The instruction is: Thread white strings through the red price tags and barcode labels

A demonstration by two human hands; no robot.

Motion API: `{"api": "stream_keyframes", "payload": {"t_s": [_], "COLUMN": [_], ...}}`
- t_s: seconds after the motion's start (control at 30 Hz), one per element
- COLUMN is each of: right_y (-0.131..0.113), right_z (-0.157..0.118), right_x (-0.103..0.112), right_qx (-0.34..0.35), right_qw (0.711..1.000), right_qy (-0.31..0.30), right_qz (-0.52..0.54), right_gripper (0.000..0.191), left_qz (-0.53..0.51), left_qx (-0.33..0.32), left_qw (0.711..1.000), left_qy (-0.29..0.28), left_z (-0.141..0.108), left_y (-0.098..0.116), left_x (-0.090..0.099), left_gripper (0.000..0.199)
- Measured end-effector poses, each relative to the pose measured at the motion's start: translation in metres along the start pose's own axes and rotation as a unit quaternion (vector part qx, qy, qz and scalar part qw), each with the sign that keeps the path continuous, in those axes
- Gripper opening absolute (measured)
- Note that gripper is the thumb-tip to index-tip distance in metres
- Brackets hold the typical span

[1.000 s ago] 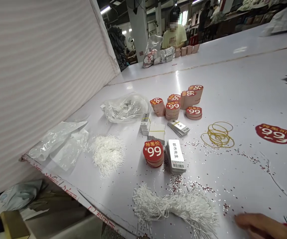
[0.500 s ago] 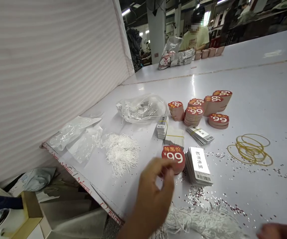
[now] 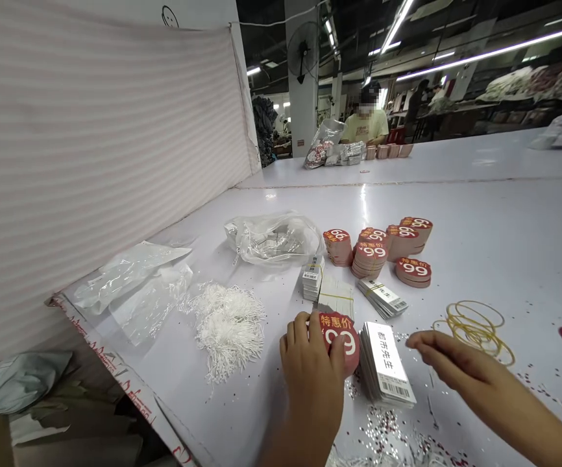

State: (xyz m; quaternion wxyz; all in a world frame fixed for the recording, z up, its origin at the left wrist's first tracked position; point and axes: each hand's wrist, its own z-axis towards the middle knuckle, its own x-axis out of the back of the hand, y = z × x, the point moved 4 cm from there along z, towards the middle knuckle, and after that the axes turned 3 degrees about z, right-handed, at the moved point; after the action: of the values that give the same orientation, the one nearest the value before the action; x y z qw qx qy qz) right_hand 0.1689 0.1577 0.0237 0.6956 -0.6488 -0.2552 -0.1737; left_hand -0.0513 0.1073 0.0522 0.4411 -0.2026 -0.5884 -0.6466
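Near the front of the white table (image 3: 242, 402), a stack of round red card tags (image 3: 346, 344) is clasped by the left hand (image 3: 313, 376), its fingers pressed together over the rim; the light, stiff card would likely be best held by its edges. The spread right hand (image 3: 456, 357) is held just beside white barcode tags (image 3: 385, 363), untouching.

Barcode cards (image 3: 387, 363) right of price discs (image 3: 345, 337)

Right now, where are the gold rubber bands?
In the head view, the gold rubber bands lie to the right of the stack of white barcode tags, just beyond the right hand.
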Motion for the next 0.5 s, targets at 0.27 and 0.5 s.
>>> {"api": "stream_keyframes", "payload": {"t_s": [0.27,0.5], "right_y": [0.001,0.014], "right_z": [0.018,0.026], "right_x": [-0.03,-0.023], "right_qx": [-0.027,-0.024], "right_qw": [0.997,0.995], "right_qy": [-0.07,-0.091], "right_qz": [-0.036,-0.02], "right_gripper": [0.057,0.059], "left_qz": [-0.344,-0.529], "left_qx": [-0.008,0.106], "left_qw": [0.939,0.838], "left_qy": [-0.016,-0.074], "left_z": [-0.007,-0.036], "left_y": [-0.002,-0.011], "left_x": [0.003,-0.01], "left_gripper": [0.018,0.028]}}
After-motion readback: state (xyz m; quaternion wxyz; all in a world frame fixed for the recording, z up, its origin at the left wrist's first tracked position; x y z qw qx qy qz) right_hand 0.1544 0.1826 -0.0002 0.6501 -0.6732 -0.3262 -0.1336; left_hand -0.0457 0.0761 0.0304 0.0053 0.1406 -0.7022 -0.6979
